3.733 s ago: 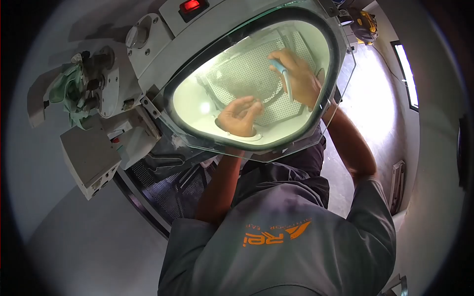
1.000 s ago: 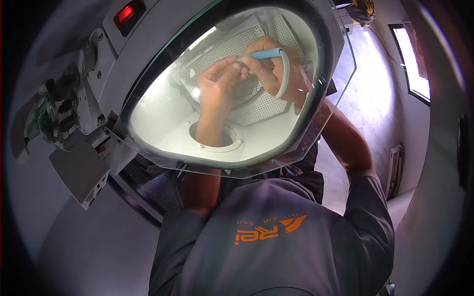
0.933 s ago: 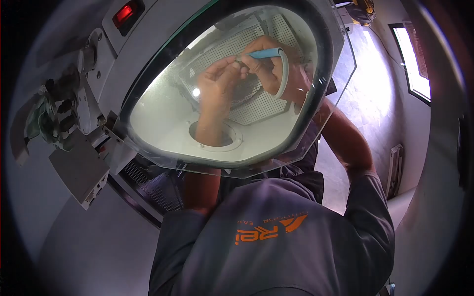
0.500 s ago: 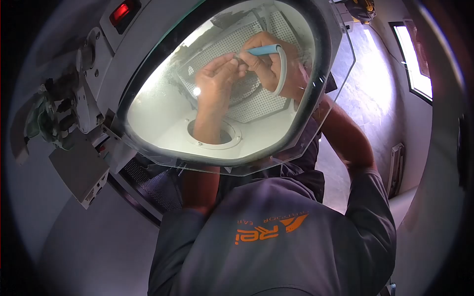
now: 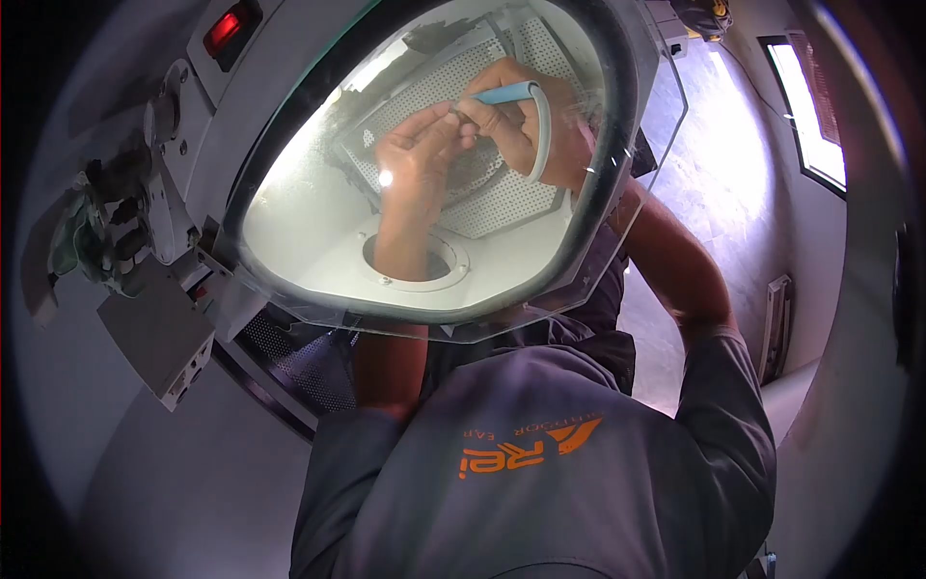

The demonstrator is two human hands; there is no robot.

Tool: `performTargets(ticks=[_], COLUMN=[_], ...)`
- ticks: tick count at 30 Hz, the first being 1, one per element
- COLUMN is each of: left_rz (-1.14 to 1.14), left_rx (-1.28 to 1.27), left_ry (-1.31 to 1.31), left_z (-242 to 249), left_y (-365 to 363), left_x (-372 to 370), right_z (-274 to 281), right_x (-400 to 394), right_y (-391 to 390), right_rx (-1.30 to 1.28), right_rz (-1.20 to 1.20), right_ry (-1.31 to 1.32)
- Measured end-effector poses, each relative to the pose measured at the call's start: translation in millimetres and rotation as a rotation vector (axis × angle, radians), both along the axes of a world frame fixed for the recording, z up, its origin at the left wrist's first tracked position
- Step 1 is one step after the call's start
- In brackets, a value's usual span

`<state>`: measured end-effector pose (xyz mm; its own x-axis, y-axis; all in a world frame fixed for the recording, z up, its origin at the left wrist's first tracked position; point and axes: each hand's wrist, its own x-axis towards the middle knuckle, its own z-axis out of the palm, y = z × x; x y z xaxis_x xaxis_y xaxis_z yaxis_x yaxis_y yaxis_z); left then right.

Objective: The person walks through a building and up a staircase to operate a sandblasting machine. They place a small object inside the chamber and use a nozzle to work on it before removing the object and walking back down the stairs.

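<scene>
2 grips | left hand point(image 5: 413, 159) pinching tiny piece point(image 5: 456, 109), right hand point(image 5: 519, 130) around blue pen point(image 5: 506, 94), over tray point(image 5: 506, 207), inside its edges | I'd watch hose point(image 5: 543, 135): sideways drag could knock piece loose.

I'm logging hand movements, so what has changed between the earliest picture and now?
The left hand has moved up, farther from its armhole, and now meets the right hand at the front end of the blue handpiece. Before, the hands were apart. Whether the left hand pinches something small is unclear. The right hand still holds the blue handpiece, and the red switch stays lit.
</scene>
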<state>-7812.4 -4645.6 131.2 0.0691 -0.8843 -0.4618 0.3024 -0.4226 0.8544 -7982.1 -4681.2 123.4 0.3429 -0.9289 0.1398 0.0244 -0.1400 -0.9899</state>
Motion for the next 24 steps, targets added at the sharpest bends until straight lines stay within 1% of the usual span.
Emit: performTargets(ticks=[2,5,8,14,17,20,23,24], left_rz=[0.0,0.001,0.004,0.001,0.006,-0.003,0.012,0.015], left_rx=[0.003,0.012,0.009,0.014,0.012,0.014,0.032,0.037], left_ry=[-0.013,-0.022,-0.004,0.003,0.005,-0.009,-0.021,-0.019], left_z=[-0.8,1.5,1.0,0.4,0.2,1.6,-0.6,-0.5], left_y=[0.1,-0.3,-0.1,-0.2,-0.3,-0.6,-0.4,-0.4], left_x=[0.2,-0.9,-1.1,-0.3,-0.7,-0.6,0.2,-0.2], right_z=[0.9,3.0,7.9,2.5,-0.6,1.6,6.5,6.2], right_x=[1.7,-1.2,-1.8,0.0,0.9,-1.6,-1.4,-1.8], right_y=[0.4,-0.3,-0.6,-0.7,0.5,0.0,0.7,0.9], right_rx=[0.026,0.072,0.048,-0.001,0.003,0.097,0.074,0.08], right_rz=[-0.001,0.011,-0.001,-0.001,-0.01,0.025,-0.015,-0.019], right_ry=[-0.062,0.072,0.101,-0.025,-0.039,0.024,-0.016,0.01])
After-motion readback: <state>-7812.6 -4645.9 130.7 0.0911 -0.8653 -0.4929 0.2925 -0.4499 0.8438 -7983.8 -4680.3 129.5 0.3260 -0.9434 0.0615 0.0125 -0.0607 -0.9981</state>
